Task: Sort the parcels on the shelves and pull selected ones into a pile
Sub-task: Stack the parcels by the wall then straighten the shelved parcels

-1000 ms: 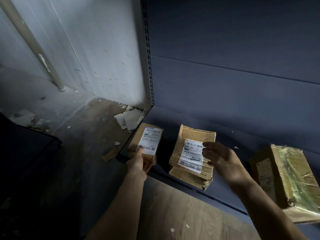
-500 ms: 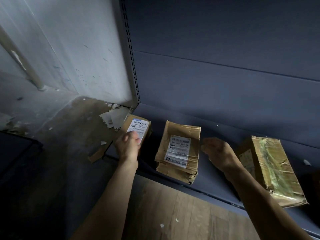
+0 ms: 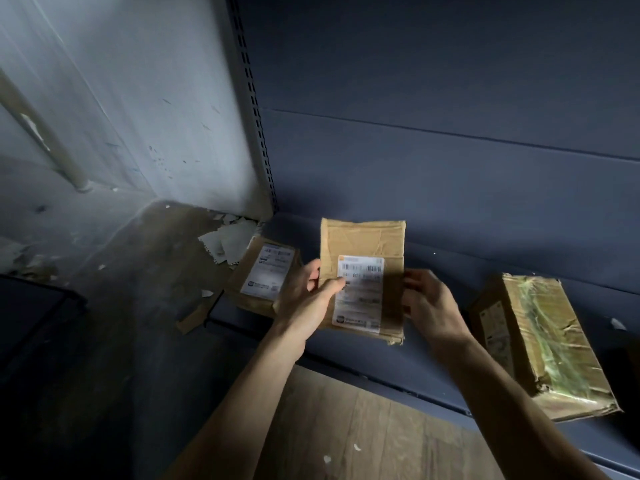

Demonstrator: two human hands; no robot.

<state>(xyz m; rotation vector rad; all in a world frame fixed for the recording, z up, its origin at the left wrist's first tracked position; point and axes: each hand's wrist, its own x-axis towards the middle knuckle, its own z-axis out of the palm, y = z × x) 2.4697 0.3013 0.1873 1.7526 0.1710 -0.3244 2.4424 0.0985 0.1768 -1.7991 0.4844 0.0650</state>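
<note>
A flat brown cardboard parcel [image 3: 363, 244] with a white label is lifted above the low dark shelf [image 3: 381, 362], label facing me. My left hand [image 3: 304, 299] grips its left edge, thumb across the label. My right hand [image 3: 429, 306] holds its right edge with curled fingers. A small labelled parcel [image 3: 266, 275] lies on the shelf's left end, just behind my left hand. A bigger parcel [image 3: 543, 344] wrapped in shiny tape lies on the shelf to the right of my right hand.
The shelf's dark blue back panel [image 3: 433, 150] rises behind the parcels, with a slotted upright [image 3: 249, 98] at its left. Torn paper scraps [image 3: 228, 240] lie on the dirty floor by a pale wall. Wood-look flooring [image 3: 363, 427] lies below the shelf edge.
My left hand left the small parcel and took the middle parcel's left edge. Both hands have lifted that parcel off the shelf and tilted it toward me.
</note>
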